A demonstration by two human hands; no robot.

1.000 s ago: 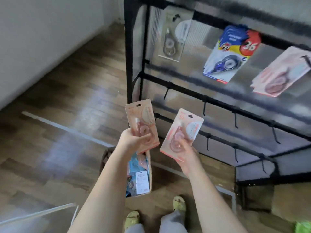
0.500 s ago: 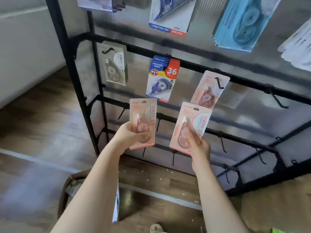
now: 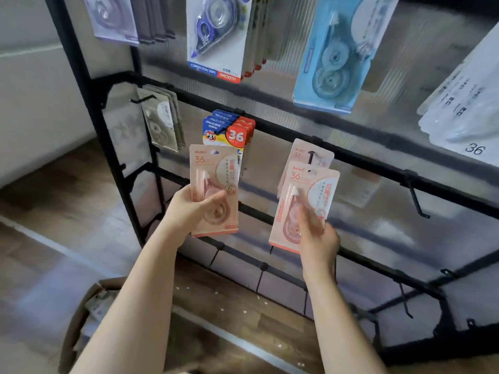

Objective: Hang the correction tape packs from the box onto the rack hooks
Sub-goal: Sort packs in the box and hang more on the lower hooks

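My left hand (image 3: 193,209) grips a pink correction tape pack (image 3: 214,168) upright in front of the black rack (image 3: 91,147). My right hand (image 3: 317,236) holds a second pink pack (image 3: 310,190) by its lower edge, its hang hole just below a black hook (image 3: 311,155). Another pink pack (image 3: 302,153) hangs on that hook, right behind the one I hold. The cardboard box (image 3: 81,314) lies on the floor at lower left, partly hidden by my left arm.
Blue-and-red "36" packs (image 3: 229,130) hang behind my left pack. Grey packs (image 3: 162,120) hang at the left, blue ones (image 3: 332,55) and others on the row above. Bare hooks (image 3: 417,201) stick out to the right and on the lower bars (image 3: 260,276).
Both hands rose from over the box to the rack's middle row. My right pack moved up and right until it overlaps the pink pack hanging on the hook.
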